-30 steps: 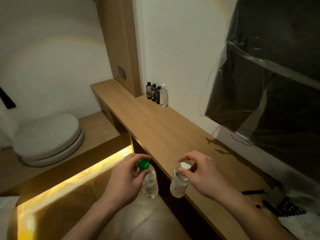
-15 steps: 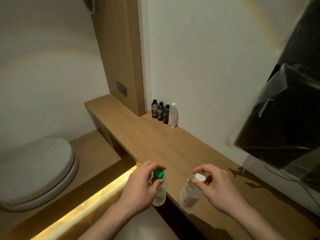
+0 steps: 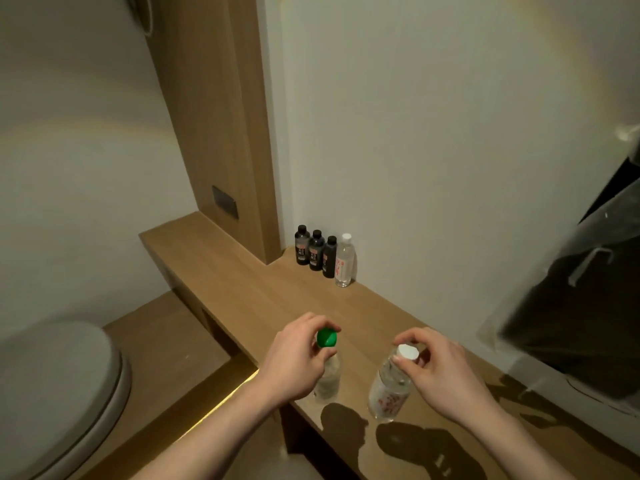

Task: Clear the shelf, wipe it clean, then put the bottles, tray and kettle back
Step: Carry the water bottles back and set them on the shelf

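My left hand [image 3: 294,362] pinches the neck of a clear bottle with a green cap [image 3: 327,379], held upright over the front edge of the wooden shelf [image 3: 263,299]. My right hand [image 3: 440,368] pinches the neck of a clear bottle with a white cap [image 3: 389,393], held tilted just above the shelf; their shadows fall on the wood below. At the back against the wall stand three dark bottles [image 3: 316,252] and one clear bottle with a white cap [image 3: 344,261] in a row. No tray or kettle is in view.
A wooden wall panel [image 3: 214,126] with a grey switch plate rises behind the shelf's left part. A black screen wrapped in clear plastic [image 3: 585,306] hangs at the right. A grey round cushion [image 3: 52,393] lies on the lower platform at left, above a lit strip.
Both hands have carried their bottles forward from beyond the shelf's front edge to above the shelf. The view has swung left and nearer the row of bottles at the back.
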